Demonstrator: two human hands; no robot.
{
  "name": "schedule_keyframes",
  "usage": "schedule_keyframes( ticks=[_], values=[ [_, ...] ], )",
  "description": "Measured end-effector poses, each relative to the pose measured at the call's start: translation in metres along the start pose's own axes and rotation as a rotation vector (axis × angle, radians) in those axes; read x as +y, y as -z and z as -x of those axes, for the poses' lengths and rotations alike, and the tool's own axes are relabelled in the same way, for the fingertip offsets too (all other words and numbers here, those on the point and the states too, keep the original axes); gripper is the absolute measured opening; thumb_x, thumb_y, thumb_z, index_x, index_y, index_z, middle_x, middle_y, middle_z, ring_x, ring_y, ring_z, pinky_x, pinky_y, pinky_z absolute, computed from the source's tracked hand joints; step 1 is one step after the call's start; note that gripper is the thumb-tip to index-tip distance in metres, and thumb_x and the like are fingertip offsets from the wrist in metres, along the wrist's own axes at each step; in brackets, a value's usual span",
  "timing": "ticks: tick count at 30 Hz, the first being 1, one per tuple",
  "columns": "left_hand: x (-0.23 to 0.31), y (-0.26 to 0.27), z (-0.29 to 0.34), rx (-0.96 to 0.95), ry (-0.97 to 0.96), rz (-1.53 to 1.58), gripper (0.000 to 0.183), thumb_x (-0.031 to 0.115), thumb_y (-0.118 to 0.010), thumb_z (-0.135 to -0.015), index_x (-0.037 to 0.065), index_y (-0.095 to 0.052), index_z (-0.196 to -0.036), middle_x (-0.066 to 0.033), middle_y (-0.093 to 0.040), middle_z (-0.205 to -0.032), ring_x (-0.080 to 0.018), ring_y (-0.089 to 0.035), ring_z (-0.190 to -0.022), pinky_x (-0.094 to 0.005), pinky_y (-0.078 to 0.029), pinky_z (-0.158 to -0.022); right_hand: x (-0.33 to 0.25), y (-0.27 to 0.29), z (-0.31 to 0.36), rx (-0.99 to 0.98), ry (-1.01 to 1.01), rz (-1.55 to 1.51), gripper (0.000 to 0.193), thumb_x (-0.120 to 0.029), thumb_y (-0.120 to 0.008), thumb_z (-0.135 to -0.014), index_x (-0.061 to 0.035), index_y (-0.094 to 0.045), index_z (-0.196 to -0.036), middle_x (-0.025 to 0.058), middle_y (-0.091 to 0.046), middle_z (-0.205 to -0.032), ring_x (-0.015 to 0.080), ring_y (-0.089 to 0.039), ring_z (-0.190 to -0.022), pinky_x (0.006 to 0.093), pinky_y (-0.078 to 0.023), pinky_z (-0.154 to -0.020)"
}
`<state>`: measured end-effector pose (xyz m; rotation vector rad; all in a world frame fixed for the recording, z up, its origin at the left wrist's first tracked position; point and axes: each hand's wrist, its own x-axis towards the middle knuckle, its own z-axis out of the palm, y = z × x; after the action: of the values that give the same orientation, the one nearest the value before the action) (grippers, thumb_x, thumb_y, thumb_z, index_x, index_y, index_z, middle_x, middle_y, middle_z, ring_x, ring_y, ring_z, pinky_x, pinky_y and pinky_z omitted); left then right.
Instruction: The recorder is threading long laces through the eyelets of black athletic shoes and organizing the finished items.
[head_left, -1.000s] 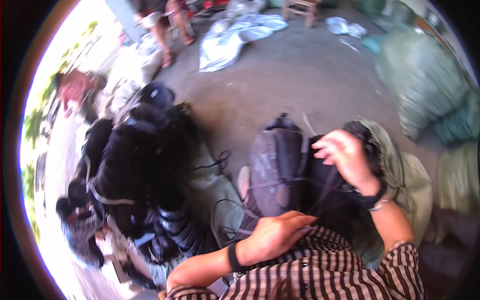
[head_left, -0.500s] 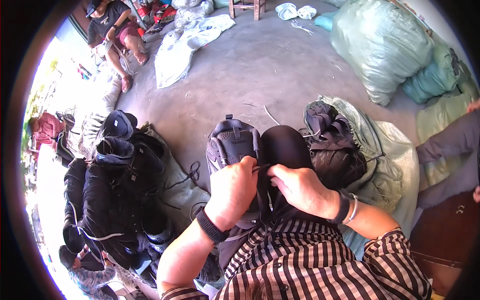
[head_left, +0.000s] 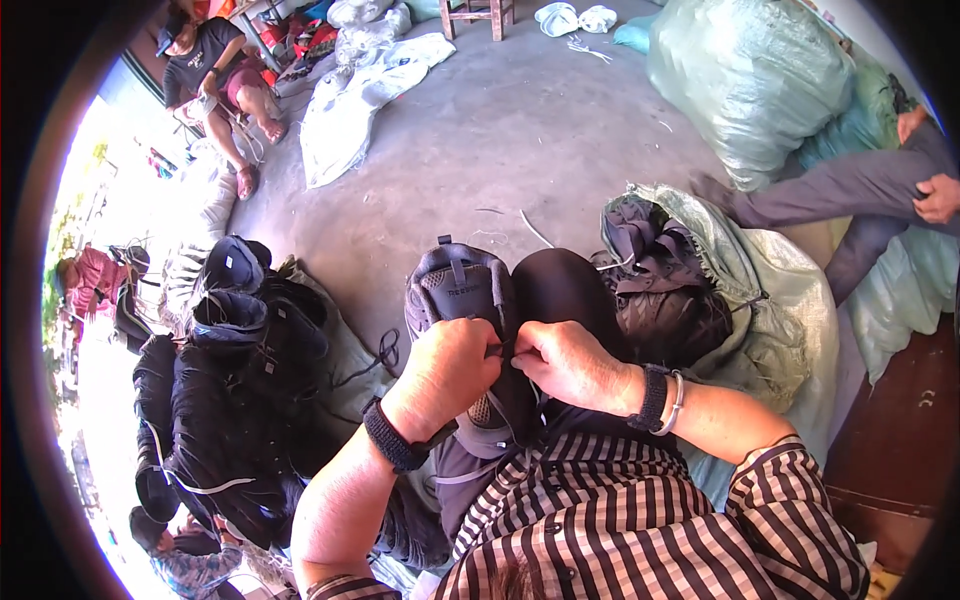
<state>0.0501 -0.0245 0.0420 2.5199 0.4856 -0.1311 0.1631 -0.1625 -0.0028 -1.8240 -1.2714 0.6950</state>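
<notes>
A dark grey and black sneaker [head_left: 466,290] lies on my lap, its heel and tongue pointing away from me. Over its lacing area, my left hand [head_left: 450,365] is closed with thumb and fingers pressed together on a black shoelace. Close beside it, my right hand [head_left: 565,362] pinches the lace too, its fingertips just above the shoe's right side. My fingers hide most of the lace and the eyelets. My dark-covered knee [head_left: 568,285] shows right of the sneaker.
A large pile of black shoes [head_left: 235,400] is at left. At right an open woven sack [head_left: 780,300] holds dark shoes [head_left: 660,290]. Bulging pale green bags [head_left: 750,85] stand far right. One person [head_left: 210,80] sits far left; another's leg [head_left: 840,190] reaches in from the right.
Both hands have drawn slightly left and lower over the sneaker, and the dark strand hanging between them is now mostly hidden. At right, the other person's leg has stretched further into view.
</notes>
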Motion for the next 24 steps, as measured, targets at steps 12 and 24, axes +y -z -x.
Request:
schedule_keyframes(
  ticks=[12, 24],
  values=[
    [0.012, -0.027, 0.017, 0.254, 0.069, -0.143, 0.013, 0.013, -0.059, -0.077, 0.004, -0.056, -0.085, -0.0140, -0.064, -0.067, -0.0317, -0.065, -0.065, -0.0402, -0.051, -0.061, -0.013, -0.005, -0.004, -0.205, -0.736, -0.894, 0.011, -0.011, -0.053, -0.087, -0.0003, -0.056, -0.085, 0.0100, -0.059, -0.068, 0.0169, -0.055, -0.046, 0.0259, -0.045, -0.040],
    [0.017, -0.036, 0.021, 0.299, 0.173, -0.095, 0.016, 0.017, -0.064, -0.073, 0.007, -0.062, -0.086, -0.0133, -0.065, -0.073, -0.0308, -0.065, -0.071, -0.0383, -0.050, -0.065, -0.008, -0.014, 0.000, -0.091, -0.639, -0.729, 0.009, -0.008, -0.055, -0.083, -0.0008, -0.058, -0.080, 0.0122, -0.061, -0.065, 0.0218, -0.057, -0.048, 0.0312, -0.046, -0.042]
  ],
)
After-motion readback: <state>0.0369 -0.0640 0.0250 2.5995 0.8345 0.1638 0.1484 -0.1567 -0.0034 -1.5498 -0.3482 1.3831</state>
